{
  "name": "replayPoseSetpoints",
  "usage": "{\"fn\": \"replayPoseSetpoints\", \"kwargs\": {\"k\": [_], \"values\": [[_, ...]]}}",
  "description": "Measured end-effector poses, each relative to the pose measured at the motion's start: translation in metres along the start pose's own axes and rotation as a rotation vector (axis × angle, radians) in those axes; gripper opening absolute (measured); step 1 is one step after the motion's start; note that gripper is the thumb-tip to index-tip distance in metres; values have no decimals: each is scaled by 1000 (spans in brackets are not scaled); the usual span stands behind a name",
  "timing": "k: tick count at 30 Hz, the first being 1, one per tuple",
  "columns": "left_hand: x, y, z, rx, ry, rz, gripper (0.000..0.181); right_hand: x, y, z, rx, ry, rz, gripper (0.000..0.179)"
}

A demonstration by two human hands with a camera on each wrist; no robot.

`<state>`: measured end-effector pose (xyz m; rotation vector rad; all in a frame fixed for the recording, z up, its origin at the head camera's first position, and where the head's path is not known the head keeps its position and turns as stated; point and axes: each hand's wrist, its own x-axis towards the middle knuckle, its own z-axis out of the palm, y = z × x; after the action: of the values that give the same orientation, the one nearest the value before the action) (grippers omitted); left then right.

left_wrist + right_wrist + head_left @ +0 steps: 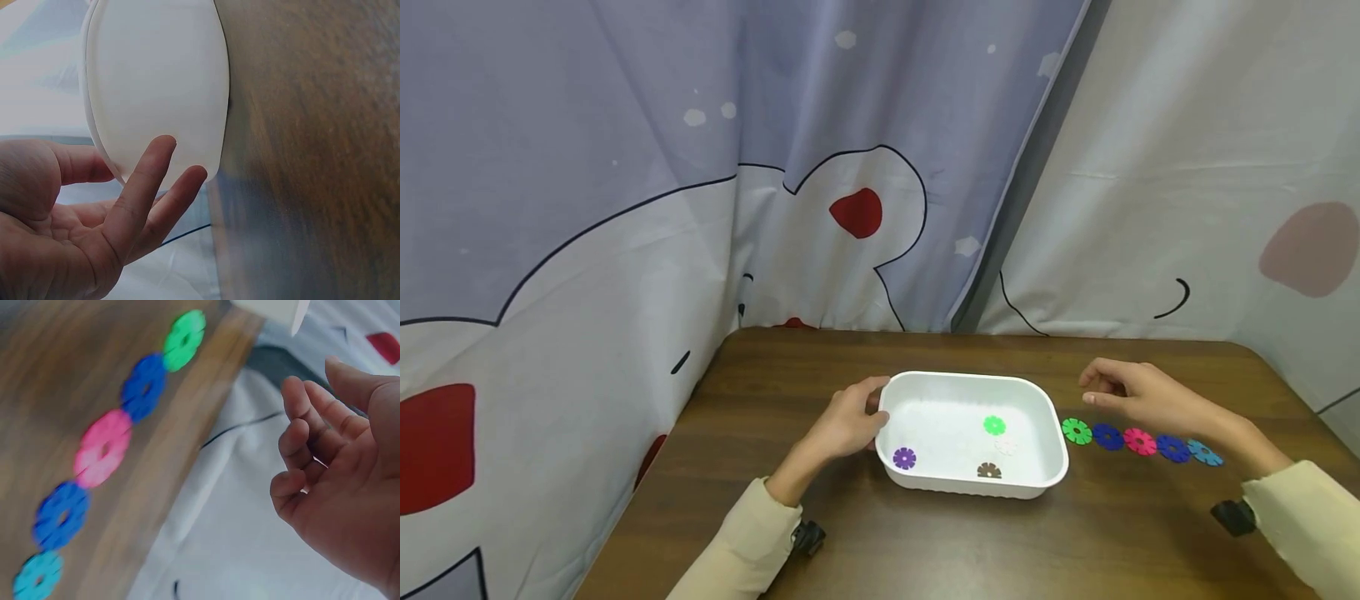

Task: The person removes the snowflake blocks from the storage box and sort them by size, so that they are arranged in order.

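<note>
A white plastic tray [966,493] sits mid-table. My left hand [844,423] holds its left end; the thumb is at the rim and two fingers lie along the outer wall in the left wrist view. In the tray lie a purple snowflake disc [904,458], a green one [994,425], a faint white one [1006,447] and a brown one [988,471]. Right of it runs a slanting row of notched discs: green [1077,431], blue [1107,437], pink [1139,442], blue [1173,448], light blue [1205,452]. My right hand [1138,396] hovers above the row, fingers loosely curled, holding nothing.
The brown wooden table [925,550] ends at a patterned curtain [850,275] behind and on both sides. Each wrist bears a dark device; the left device [807,538] is near the table's front.
</note>
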<state>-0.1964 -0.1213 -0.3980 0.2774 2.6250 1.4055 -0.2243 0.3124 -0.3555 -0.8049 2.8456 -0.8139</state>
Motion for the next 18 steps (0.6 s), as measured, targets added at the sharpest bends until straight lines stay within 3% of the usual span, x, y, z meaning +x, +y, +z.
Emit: {"fn": "replayPoseSetpoints", "kwargs": {"k": [6, 12, 18], "values": [[-1, 0, 0, 5, 7, 7, 56, 23, -29, 11, -32, -23, -117, 18], [-2, -1, 0, -1, 7, -1, 56, 44, -51, 31, -165, -62, -171, 25], [-1, -1, 0, -3, 4, 6, 56, 59, -58, 62, -322, -45, -246, 23]]}}
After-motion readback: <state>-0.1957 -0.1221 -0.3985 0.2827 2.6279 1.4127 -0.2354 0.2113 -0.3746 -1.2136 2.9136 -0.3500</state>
